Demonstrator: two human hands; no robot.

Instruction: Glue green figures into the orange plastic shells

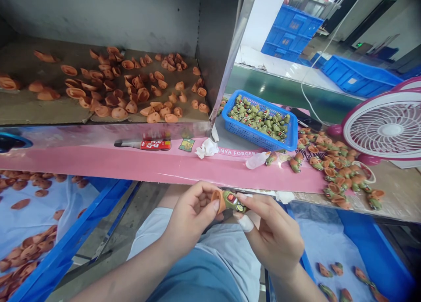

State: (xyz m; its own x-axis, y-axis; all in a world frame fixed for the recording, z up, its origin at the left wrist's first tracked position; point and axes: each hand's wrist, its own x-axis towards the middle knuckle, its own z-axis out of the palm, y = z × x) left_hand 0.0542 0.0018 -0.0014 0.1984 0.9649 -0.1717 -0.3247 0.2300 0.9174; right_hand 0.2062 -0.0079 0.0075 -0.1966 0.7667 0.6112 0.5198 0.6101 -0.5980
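Well, the left hand (190, 218) is curled around an orange shell piece (216, 201) at one end of a small green toy figure (232, 201), while the right hand (272, 236) pinches the figure's other end, so it is held between both hands above the person's lap. A white wrap (246, 223) covers one finger of the right hand.

Just ahead runs a pink board (98, 161) printed "NYA FORGER", its opening letters hidden or cut off by what lies there. On it sit a red packet (155, 145) with print too small to read, a small green card (187, 145), crumpled tissue (206, 148) and a clear plastic bag (256, 160). A blue plastic basket (259, 122) is heaped with green figures, and more figures with orange shells (338, 170) lie loose beside it, near a pink-and-white fan (388, 128).

Loose orange shells (131, 89) cover a cardboard-lined shelf — above the board and well beyond the hands. Blue-framed bins (59, 245) with white liners stand to either side below, and stacked blue crates (289, 34) show in the distance
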